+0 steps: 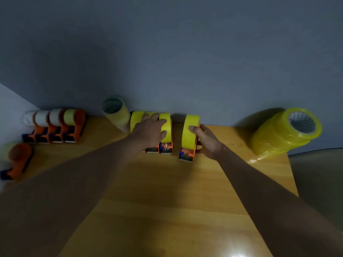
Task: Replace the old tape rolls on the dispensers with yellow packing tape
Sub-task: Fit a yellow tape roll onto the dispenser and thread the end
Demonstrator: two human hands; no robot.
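Right hand (206, 140) grips yellow-taped dispenser (189, 138); left hand (150, 129) rests on neighbouring yellow rolls (166, 127)

Dispenser row (53, 127) left; wrapped rolls (284, 130) right.

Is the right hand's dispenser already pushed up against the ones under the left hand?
No: a strip of bare table separates the right hand's dispenser from those under the left hand.

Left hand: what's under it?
The left hand rests on a group of dispensers loaded with yellow tape, fingers spread over the rolls. Orange bases show below. How many rolls it covers can't be told.
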